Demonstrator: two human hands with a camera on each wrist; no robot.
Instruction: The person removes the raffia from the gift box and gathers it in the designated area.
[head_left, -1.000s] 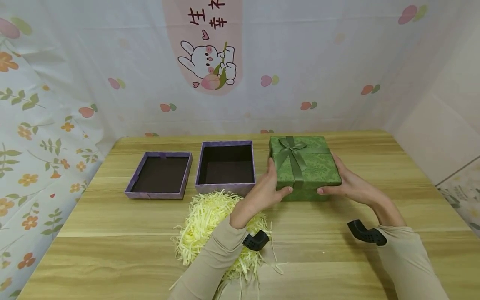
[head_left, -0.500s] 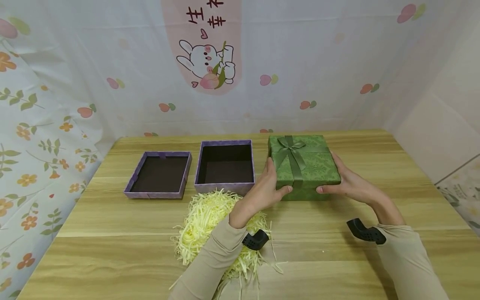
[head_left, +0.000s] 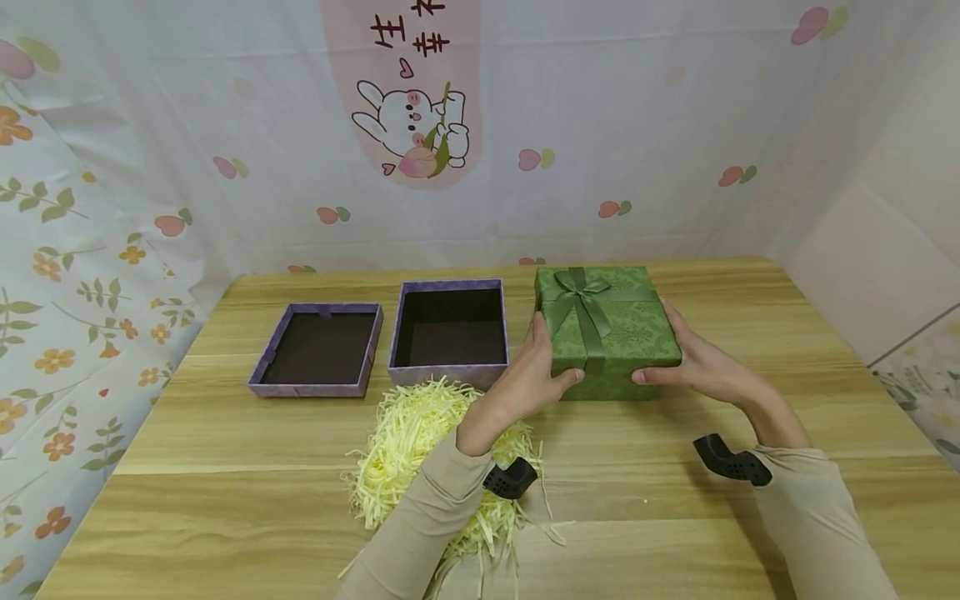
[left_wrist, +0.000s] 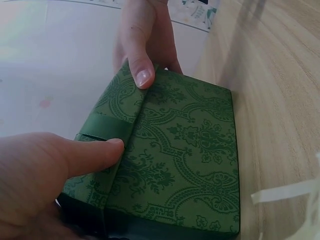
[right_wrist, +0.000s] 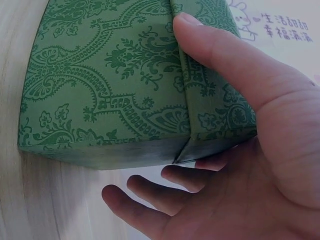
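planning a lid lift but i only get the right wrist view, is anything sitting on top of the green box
Observer: Yes, a ribbon bow sits on top of the green box, toward its left side.
Operator: ok and is anything holding its other side
Observer: Yes, the left hand grips that side.
Operator: good, what's just left of it
Observer: A purple box, standing with its top open.
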